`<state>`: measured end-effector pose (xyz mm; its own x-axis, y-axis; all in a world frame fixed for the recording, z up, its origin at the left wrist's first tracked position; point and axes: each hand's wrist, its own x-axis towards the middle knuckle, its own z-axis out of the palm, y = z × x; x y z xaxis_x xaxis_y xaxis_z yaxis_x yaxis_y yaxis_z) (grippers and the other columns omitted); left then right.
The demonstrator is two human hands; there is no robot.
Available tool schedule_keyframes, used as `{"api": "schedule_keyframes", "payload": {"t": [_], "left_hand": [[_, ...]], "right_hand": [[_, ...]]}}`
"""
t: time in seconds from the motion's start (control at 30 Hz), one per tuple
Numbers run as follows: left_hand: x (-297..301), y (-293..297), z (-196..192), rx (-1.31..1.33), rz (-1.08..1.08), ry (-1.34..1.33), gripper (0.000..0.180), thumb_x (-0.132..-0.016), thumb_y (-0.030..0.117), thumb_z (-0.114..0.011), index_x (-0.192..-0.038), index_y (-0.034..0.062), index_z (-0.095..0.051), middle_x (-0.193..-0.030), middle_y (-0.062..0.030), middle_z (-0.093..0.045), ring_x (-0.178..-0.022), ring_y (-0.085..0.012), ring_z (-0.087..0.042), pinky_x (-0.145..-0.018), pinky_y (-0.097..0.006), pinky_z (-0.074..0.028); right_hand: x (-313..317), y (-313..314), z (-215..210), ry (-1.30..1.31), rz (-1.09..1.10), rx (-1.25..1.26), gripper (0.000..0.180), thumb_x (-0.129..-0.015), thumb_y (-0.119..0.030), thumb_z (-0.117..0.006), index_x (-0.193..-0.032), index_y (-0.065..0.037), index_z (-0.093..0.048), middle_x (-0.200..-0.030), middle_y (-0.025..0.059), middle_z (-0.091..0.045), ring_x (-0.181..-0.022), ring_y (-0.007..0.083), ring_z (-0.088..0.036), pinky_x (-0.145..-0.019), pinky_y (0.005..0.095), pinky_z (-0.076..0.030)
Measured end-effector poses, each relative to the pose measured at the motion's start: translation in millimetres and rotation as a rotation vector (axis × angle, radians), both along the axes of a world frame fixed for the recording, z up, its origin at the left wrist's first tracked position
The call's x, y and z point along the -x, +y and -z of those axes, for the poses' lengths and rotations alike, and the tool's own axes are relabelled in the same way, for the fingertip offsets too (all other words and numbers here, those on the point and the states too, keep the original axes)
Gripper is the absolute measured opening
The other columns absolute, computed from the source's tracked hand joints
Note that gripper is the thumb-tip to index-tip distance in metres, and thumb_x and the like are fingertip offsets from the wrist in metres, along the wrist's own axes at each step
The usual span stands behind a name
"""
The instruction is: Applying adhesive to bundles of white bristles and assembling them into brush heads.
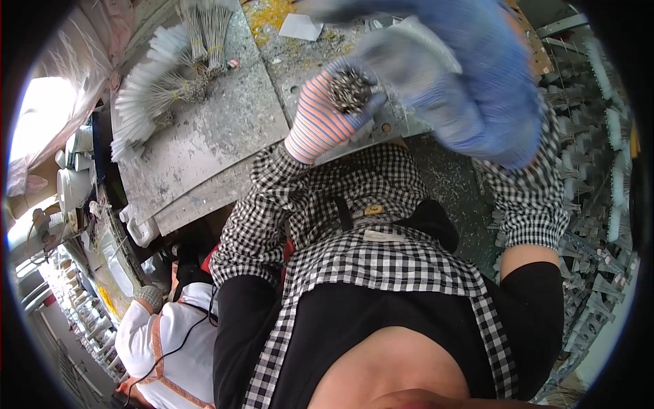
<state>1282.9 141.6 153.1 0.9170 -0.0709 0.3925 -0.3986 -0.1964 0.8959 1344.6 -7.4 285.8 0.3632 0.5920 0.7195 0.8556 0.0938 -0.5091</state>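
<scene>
My left hand (325, 112), in a glove striped orange, white and blue, is closed around a bundle of thin metal wire stems (349, 90). The stems' ends face up in a tight round cluster, just above the front edge of the worktable. Close by on the right, my right hand (470, 88) wears a blue glove and is smeared by motion. Its fingers cannot be made out. A pale, blurred shape (432, 42) shows at that glove; what it is cannot be told.
On the grey, paint-spotted worktable (225, 129) lie several tied bundles of white-bristled wire brushes (160, 92), left of my hands. A white paper scrap (300, 27) lies farther back. Racks of pale pieces (599, 170) stand at right. Another person (174, 334) works at lower left.
</scene>
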Motion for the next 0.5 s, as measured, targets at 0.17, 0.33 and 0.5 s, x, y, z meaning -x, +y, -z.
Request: {"api": "schedule_keyframes", "payload": {"t": [0.17, 0.33, 0.5], "left_hand": [[-12.4, 7.2, -2.0, -0.046, 0.01, -0.013, 0.039, -0.082, 0.005, -0.079, -0.115, 0.0032, -0.059, -0.104, -0.0049, -0.068, -0.094, -0.0103, -0.066, -0.081, -0.027, -0.056], [-23.4, 13.9, 1.5, -0.096, 0.027, -0.015, 0.043, -0.082, 0.005, -0.079, -0.119, 0.0036, -0.058, -0.11, -0.0054, -0.066, -0.097, -0.0119, -0.065, -0.081, -0.027, -0.056], [-18.3, 16.1, 4.5, -0.143, 0.048, 0.005, 0.046, -0.082, 0.005, -0.078, -0.122, 0.004, -0.057, -0.116, -0.0059, -0.064, -0.1, -0.0134, -0.064, -0.082, -0.027, -0.056]], "right_hand": [[-10.7, 76.9, 50.8, -0.115, -0.154, 0.588, 0.062, -0.091, -0.053, -0.062, -0.135, -0.009, -0.058, -0.127, 0.0146, -0.064, -0.114, 0.0312, -0.062, -0.101, 0.0408, -0.049], [-8.3, 73.6, 17.4, -0.176, -0.295, 0.766, 0.074, -0.088, -0.066, -0.057, -0.141, -0.014, -0.053, -0.129, 0.0146, -0.063, -0.114, 0.0316, -0.062, -0.1, 0.0428, -0.05], [-17.9, 84.7, 18.7, -0.211, -0.352, 0.674, 0.076, -0.089, -0.068, -0.055, -0.137, -0.009, -0.057, -0.119, 0.0184, -0.067, -0.105, 0.0332, -0.065, -0.092, 0.0428, -0.054]]}}
